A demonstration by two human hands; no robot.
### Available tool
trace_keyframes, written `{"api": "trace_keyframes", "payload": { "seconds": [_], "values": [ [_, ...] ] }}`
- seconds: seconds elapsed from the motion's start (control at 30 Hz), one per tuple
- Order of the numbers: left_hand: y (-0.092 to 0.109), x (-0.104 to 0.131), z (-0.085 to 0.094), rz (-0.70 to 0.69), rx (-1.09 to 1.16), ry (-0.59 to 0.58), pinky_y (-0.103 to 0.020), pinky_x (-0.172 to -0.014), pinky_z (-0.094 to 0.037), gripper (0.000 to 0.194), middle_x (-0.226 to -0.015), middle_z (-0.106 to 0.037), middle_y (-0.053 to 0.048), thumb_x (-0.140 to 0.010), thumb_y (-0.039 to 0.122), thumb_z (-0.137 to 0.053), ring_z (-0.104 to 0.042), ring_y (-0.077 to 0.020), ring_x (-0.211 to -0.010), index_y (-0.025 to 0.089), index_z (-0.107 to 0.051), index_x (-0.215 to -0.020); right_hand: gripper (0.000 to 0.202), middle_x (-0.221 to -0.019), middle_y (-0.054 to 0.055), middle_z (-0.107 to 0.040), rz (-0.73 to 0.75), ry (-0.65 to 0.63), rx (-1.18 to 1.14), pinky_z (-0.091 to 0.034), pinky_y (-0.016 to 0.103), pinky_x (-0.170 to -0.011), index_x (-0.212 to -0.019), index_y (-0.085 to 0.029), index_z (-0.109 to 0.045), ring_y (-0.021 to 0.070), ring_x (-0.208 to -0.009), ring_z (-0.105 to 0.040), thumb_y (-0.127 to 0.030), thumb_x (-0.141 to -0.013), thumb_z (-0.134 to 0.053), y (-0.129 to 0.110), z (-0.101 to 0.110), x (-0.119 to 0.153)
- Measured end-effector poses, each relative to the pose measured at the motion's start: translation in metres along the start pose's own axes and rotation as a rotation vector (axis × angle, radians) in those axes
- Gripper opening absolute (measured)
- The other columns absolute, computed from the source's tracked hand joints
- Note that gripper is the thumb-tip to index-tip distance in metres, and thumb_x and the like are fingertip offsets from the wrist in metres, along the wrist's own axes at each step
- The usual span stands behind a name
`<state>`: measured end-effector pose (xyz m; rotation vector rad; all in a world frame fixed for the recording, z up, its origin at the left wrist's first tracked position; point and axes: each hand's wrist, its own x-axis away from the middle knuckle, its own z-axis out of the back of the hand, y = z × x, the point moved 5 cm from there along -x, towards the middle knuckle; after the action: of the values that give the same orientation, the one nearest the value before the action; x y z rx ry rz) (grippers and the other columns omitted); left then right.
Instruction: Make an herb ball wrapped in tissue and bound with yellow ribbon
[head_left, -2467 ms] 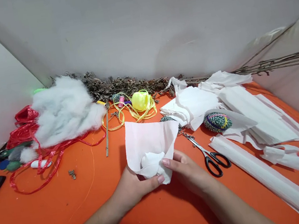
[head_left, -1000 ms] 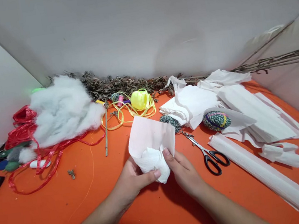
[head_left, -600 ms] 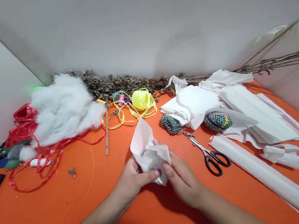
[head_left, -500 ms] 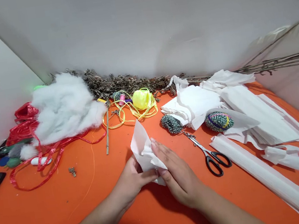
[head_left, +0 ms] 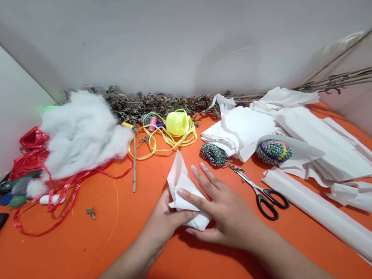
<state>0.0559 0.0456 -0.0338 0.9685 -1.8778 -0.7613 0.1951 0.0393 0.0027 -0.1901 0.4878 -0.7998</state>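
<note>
A folded piece of white paper (head_left: pixel 181 182) stands above the orange table, its pointed tip upward. My left hand (head_left: pixel 164 217) grips it from the left, thumb across its front and the other fingers hidden behind. My right hand (head_left: pixel 219 207) is at its right side with fingers spread; the index finger lies against the paper's front and the thumb is near its lower edge. Black-handled scissors (head_left: pixel 258 191) lie right of my right hand. Beyond them sits a small dark green and white yarn bundle (head_left: pixel 214 154).
White fluffy stuffing (head_left: pixel 82 134) and red ribbon (head_left: pixel 29 164) lie at the left. Yellow ribbon (head_left: pixel 178 124) and dried plant stalks (head_left: pixel 152 102) are at the back. White paper sheets (head_left: pixel 323 147), a yarn ball (head_left: pixel 273 151) and a paper roll (head_left: pixel 330 216) cover the right side.
My right hand has opened from pressing the paper's right side, and its fingers are now spread. The paper's upper part looks flatter and folded over; my left hand still holds it.
</note>
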Motion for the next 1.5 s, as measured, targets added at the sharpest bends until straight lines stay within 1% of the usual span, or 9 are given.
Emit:
{"api": "trace_keyframes", "payload": {
  "seconds": [0.2, 0.37, 0.47, 0.57, 0.7, 0.83, 0.93, 1.13, 1.5],
  "values": [
    [0.005, -0.003, -0.005, -0.082, 0.041, -0.09, -0.031, -0.08, -0.055, 0.065, -0.103, -0.071, -0.007, -0.066, 0.026, -0.087, -0.068, -0.0212, -0.091, 0.019, -0.054, -0.122, 0.074, -0.166, 0.009, -0.011, -0.112, 0.016, 0.11, -0.032, 0.064, -0.111, -0.149, -0.03, -0.041, 0.0435, -0.15, -0.008, -0.031, -0.08, -0.066, 0.002, -0.002, -0.002],
    [0.003, -0.005, 0.0, -0.086, -0.014, 0.062, -0.031, -0.079, -0.055, 0.065, -0.113, -0.071, -0.011, -0.072, 0.032, -0.083, -0.07, -0.0235, -0.094, 0.02, -0.052, -0.128, 0.078, -0.166, 0.008, -0.008, -0.095, 0.036, 0.109, -0.026, 0.065, -0.114, -0.152, -0.031, -0.035, 0.0416, -0.151, -0.005, -0.029, -0.081, -0.066, -0.001, -0.004, -0.002],
    [0.005, -0.004, 0.002, -0.089, -0.037, 0.108, -0.031, -0.08, -0.055, 0.065, -0.113, -0.072, -0.012, -0.072, 0.034, -0.083, -0.07, -0.024, -0.095, 0.019, -0.053, -0.127, 0.085, -0.166, 0.01, -0.002, -0.151, 0.009, -0.071, -0.025, 0.065, -0.114, -0.157, -0.028, -0.019, 0.0393, -0.151, 0.0, -0.039, -0.086, -0.064, 0.002, -0.011, 0.003],
    [0.008, -0.001, 0.002, -0.111, -0.063, 0.09, -0.031, -0.083, -0.053, 0.063, -0.116, -0.07, -0.012, -0.071, 0.034, -0.084, -0.068, -0.024, -0.098, 0.017, -0.054, -0.124, 0.096, -0.166, 0.013, -0.004, -0.323, 0.01, -0.45, -0.03, 0.06, -0.114, -0.158, -0.028, 0.001, 0.0353, -0.151, -0.012, -0.05, -0.089, -0.062, 0.01, -0.018, 0.008],
    [0.006, 0.001, -0.003, -0.087, -0.113, -0.035, -0.03, -0.077, -0.052, 0.06, -0.107, -0.071, -0.011, -0.068, 0.033, -0.086, -0.067, -0.0228, -0.091, 0.016, -0.056, -0.117, 0.076, -0.154, 0.013, -0.041, -0.593, 0.05, -0.984, -0.044, 0.047, -0.107, -0.153, -0.025, -0.033, 0.0307, -0.139, -0.043, -0.049, -0.088, -0.065, 0.02, -0.021, 0.006],
    [0.003, 0.004, -0.008, -0.052, -0.109, -0.152, -0.028, -0.075, -0.051, 0.054, -0.101, -0.069, -0.007, -0.069, 0.029, -0.086, -0.065, -0.0199, -0.088, 0.016, -0.058, -0.113, 0.048, -0.105, 0.009, -0.074, -0.672, 0.018, -1.362, -0.053, 0.034, -0.081, -0.118, -0.017, -0.069, 0.0231, -0.093, -0.068, -0.049, -0.082, -0.072, 0.019, -0.015, 0.0],
    [0.004, 0.004, -0.008, -0.035, -0.116, -0.15, -0.026, -0.07, -0.05, 0.05, -0.093, -0.068, -0.005, -0.068, 0.03, -0.086, -0.064, -0.0168, -0.08, 0.016, -0.059, -0.107, 0.035, -0.084, 0.005, -0.074, -0.768, 0.109, -1.431, -0.05, 0.028, -0.072, -0.095, -0.017, -0.076, 0.0172, -0.076, -0.064, -0.048, -0.08, -0.076, 0.026, -0.011, 0.003],
    [0.009, -0.001, 0.001, -0.06, -0.097, -0.03, -0.023, -0.065, -0.047, 0.047, -0.082, -0.065, -0.001, -0.066, 0.035, -0.087, -0.059, -0.0134, -0.071, 0.016, -0.063, -0.102, 0.029, -0.073, 0.003, -0.071, -0.903, 0.34, -1.499, -0.049, 0.031, -0.074, -0.08, -0.018, -0.076, 0.016, -0.069, -0.062, -0.047, -0.08, -0.075, 0.038, -0.011, 0.01],
    [0.008, 0.002, 0.004, -0.074, 0.029, 0.042, -0.024, -0.073, -0.05, 0.036, -0.093, -0.068, -0.003, -0.071, 0.029, -0.084, -0.061, -0.0158, -0.083, 0.017, -0.066, -0.101, 0.051, -0.114, 0.011, -0.072, -0.786, 0.319, -1.577, -0.052, 0.041, -0.092, -0.118, -0.022, -0.067, 0.0269, -0.105, -0.067, -0.063, -0.088, -0.057, 0.036, -0.01, 0.003]
  ]
}}
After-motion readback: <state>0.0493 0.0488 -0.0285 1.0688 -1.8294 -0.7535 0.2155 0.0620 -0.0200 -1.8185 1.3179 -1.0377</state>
